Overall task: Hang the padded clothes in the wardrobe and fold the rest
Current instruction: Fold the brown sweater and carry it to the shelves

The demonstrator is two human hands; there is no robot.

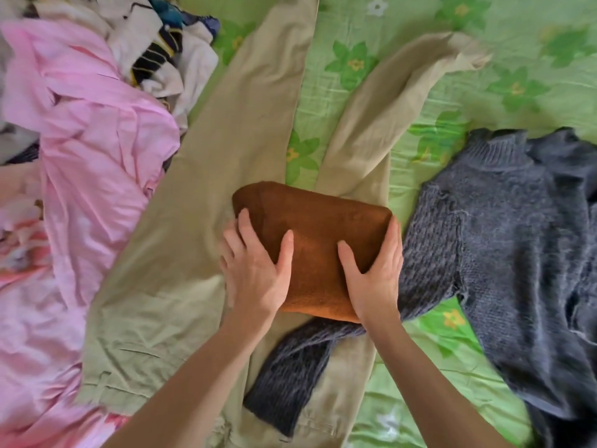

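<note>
A bed fills the whole view, covered by a light green sheet (484,59) printed with darker green flowers with yellow centres and a few white ones; soft, even daylight falls across its creased surface

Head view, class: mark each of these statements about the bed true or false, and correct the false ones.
1. Both hands, left hand and right hand, hold the folded brown garment. True.
2. The brown garment sits over the beige trousers. True.
3. The grey knitted sweater is neatly folded. False: it lies spread out, one sleeve across the trousers.
4. The pink garment lies right of the trousers. False: it lies left.
5. The bedsheet is green with flowers. True.
</note>
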